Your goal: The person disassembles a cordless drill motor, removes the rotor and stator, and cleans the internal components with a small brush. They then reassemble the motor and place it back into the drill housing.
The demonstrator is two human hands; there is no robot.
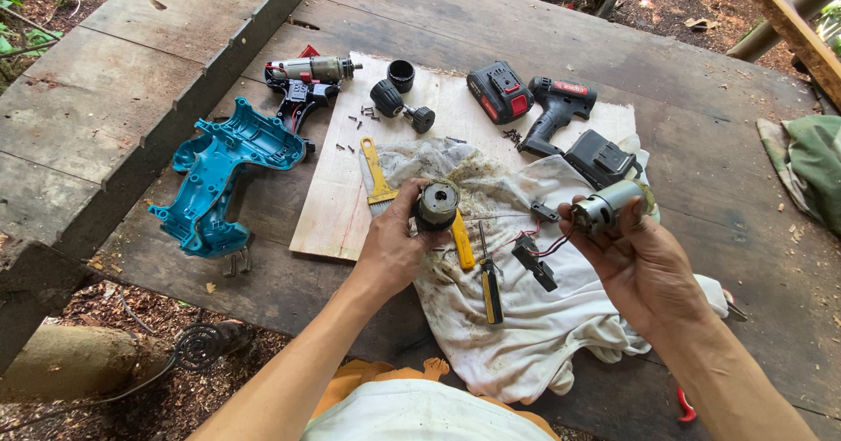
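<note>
- The left hand (pixel 392 246) is closed around a dark, round gear housing (pixel 435 205), gripping it from below just left of the picture's centre, over the stained white cloth (pixel 526 318).
- The right hand (pixel 644 261) grasps a silver cylindrical motor (pixel 606 208) by the fingertips, at about 3 o'clock from the gear housing; red and black wires (pixel 534 239) run from it down to a small black switch block (pixel 534 262) lying on the cloth.
- Labels: a black battery pack (pixel 499 91) with a red face lies at 12 o'clock on the plywood sheet (pixel 337 204); its print is too small to make out. The black drill body (pixel 555 108) beside it bears a red strip on top.
- A second black battery block (pixel 600 158) lies at 1 o'clock from the motor, partly on the cloth.
- Hard to make out: tiny screws (pixel 361 119) scattered on the plywood; a red-handled item (pixel 685 406) at 5 o'clock, mostly hidden behind the right forearm.
- A green cloth (pixel 810 169) is cut off by the right edge.
- The teal shell half (pixel 219 174) at 9 o'clock lies open side up, hollow.
- A black ring-shaped sleeve (pixel 401 75) stands at 12 o'clock near a black chuck (pixel 401 105).
- A yellow-handled brush (pixel 378 171) and yellow screwdriver (pixel 489 279) lie on the cloth near the left hand.
</note>
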